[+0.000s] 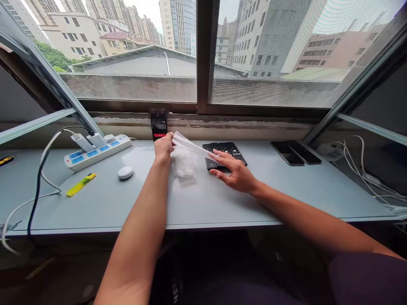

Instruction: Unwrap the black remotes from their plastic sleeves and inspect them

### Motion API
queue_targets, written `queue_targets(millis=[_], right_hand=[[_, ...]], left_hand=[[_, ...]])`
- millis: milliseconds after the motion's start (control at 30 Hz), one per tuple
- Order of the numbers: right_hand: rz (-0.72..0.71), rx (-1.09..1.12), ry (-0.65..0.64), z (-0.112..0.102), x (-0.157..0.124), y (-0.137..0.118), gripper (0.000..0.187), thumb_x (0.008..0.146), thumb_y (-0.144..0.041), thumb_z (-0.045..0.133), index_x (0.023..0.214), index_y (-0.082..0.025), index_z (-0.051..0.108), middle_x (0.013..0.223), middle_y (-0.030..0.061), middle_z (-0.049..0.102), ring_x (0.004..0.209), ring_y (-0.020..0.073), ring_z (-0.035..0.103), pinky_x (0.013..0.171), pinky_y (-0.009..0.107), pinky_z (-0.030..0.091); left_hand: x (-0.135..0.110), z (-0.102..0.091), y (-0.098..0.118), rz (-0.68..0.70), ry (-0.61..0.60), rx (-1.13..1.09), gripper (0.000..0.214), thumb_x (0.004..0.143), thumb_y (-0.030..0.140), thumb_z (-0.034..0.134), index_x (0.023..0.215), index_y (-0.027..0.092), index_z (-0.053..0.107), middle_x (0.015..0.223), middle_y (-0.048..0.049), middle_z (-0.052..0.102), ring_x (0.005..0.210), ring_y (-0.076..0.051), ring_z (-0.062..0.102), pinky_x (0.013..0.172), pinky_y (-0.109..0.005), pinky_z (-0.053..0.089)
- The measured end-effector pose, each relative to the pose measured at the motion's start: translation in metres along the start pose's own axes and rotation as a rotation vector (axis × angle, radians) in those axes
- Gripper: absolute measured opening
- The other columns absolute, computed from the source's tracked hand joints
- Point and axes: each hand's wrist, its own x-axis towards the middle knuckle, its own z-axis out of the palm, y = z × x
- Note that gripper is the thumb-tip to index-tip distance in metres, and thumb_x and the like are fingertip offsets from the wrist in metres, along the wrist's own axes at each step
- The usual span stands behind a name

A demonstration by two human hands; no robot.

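Note:
My left hand (pixel 163 146) pinches one end of a thin translucent plastic bag (pixel 192 146), held above the desk. The bag stretches across to my right hand (pixel 235 170), whose fingers are extended with the thumb apart. Its fingertips touch the bag's other end; whether they are inside it I cannot tell. Beneath the bag lies a pile of clear plastic bags (pixel 185 166) on the desk. Several black remote controls (pixel 235 151) lie side by side just behind my right hand, which partly covers them.
On the grey desk (pixel 203 207) are a power strip (pixel 98 152) with plugs, a yellow packet (pixel 81 184) and a white round puck (pixel 125 172). A lit phone (pixel 159 127) leans at the window wall. Two dark phones (pixel 295 152) lie right, near white cables (pixel 365 173).

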Motion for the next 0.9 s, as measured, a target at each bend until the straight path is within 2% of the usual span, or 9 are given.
queue_targets(millis=[133, 233, 333, 467, 533, 600, 700, 800, 900], right_hand=[[0.040, 0.030, 0.012, 0.000, 0.001, -0.002, 0.060, 0.106, -0.046, 0.074, 0.164, -0.034, 0.065, 0.161, 0.0062, 0.070, 0.162, 0.0337, 0.054, 0.135, 0.055, 0.044], [0.110, 0.108, 0.047, -0.002, 0.002, -0.003, 0.063, 0.106, -0.050, 0.074, 0.166, -0.033, 0.063, 0.162, 0.0068, 0.069, 0.157, 0.0328, 0.060, 0.135, 0.052, 0.044], [0.181, 0.258, 0.075, -0.005, 0.004, -0.002, 0.069, 0.107, -0.058, 0.071, 0.170, -0.033, 0.058, 0.165, 0.0063, 0.067, 0.154, 0.0324, 0.062, 0.133, 0.050, 0.046], [0.263, 0.393, 0.053, -0.011, 0.007, -0.004, 0.074, 0.106, -0.068, 0.066, 0.170, -0.032, 0.057, 0.160, 0.0058, 0.071, 0.149, 0.0346, 0.066, 0.125, 0.052, 0.053], [0.290, 0.399, 0.051, -0.014, 0.009, -0.006, 0.071, 0.106, -0.070, 0.065, 0.165, -0.032, 0.063, 0.153, 0.0056, 0.076, 0.142, 0.0347, 0.071, 0.121, 0.053, 0.056], [0.286, 0.385, 0.079, -0.016, 0.012, -0.006, 0.061, 0.106, -0.069, 0.065, 0.153, -0.031, 0.074, 0.149, 0.0060, 0.078, 0.138, 0.0338, 0.072, 0.120, 0.052, 0.057], [0.277, 0.282, 0.210, -0.021, 0.015, 0.009, 0.047, 0.108, -0.064, 0.063, 0.129, -0.027, 0.083, 0.140, 0.0088, 0.080, 0.132, 0.0314, 0.073, 0.117, 0.049, 0.058], [0.318, 0.001, 0.342, -0.026, 0.015, 0.043, 0.043, 0.107, -0.058, 0.063, 0.125, -0.024, 0.081, 0.134, 0.0124, 0.078, 0.127, 0.0318, 0.072, 0.116, 0.052, 0.058], [0.415, -0.253, 0.323, -0.033, 0.011, 0.082, 0.043, 0.102, -0.050, 0.066, 0.130, -0.020, 0.079, 0.140, 0.0172, 0.074, 0.137, 0.0379, 0.065, 0.123, 0.061, 0.051]], left_hand=[[-0.002, -0.001, 0.003, -0.011, 0.012, 0.032, 0.043, 0.084, 0.055, 0.088, 0.075, 0.022, 0.062, 0.074, -0.0034, 0.067, 0.072, -0.019, 0.069, 0.055, -0.026, 0.034], [-0.011, 0.004, 0.009, -0.039, -0.099, -0.011, 0.055, 0.087, 0.078, 0.078, 0.093, 0.023, 0.072, 0.095, -0.0093, 0.078, 0.091, -0.026, 0.075, 0.065, -0.028, 0.047], [-0.030, 0.013, 0.018, -0.091, -0.361, -0.065, 0.062, 0.089, 0.084, 0.073, 0.109, 0.025, 0.077, 0.117, -0.0136, 0.081, 0.110, -0.030, 0.076, 0.080, -0.033, 0.055], [-0.056, 0.019, 0.024, -0.175, -0.781, -0.021, 0.062, 0.079, 0.074, 0.091, 0.114, 0.024, 0.082, 0.129, -0.0158, 0.080, 0.123, -0.035, 0.074, 0.090, -0.036, 0.057], [-0.061, 0.019, 0.023, -0.153, -0.897, -0.013, 0.061, 0.074, 0.066, 0.098, 0.115, 0.023, 0.083, 0.131, -0.0150, 0.080, 0.124, -0.035, 0.074, 0.091, -0.035, 0.057], [-0.059, 0.018, 0.021, -0.110, -0.900, -0.056, 0.058, 0.074, 0.061, 0.100, 0.115, 0.023, 0.083, 0.130, -0.0138, 0.080, 0.123, -0.033, 0.074, 0.090, -0.034, 0.057], [-0.051, 0.018, 0.018, -0.080, -0.756, -0.146, 0.052, 0.076, 0.056, 0.099, 0.110, 0.021, 0.080, 0.126, -0.0128, 0.080, 0.116, -0.031, 0.076, 0.087, -0.033, 0.059], [-0.044, 0.017, 0.017, -0.089, -0.606, -0.183, 0.045, 0.077, 0.048, 0.096, 0.108, 0.021, 0.077, 0.125, -0.0117, 0.080, 0.111, -0.028, 0.077, 0.086, -0.034, 0.061], [-0.040, 0.016, 0.018, -0.124, -0.529, -0.222, 0.038, 0.079, 0.042, 0.093, 0.106, 0.022, 0.075, 0.121, -0.0100, 0.080, 0.107, -0.025, 0.078, 0.086, -0.033, 0.062]])
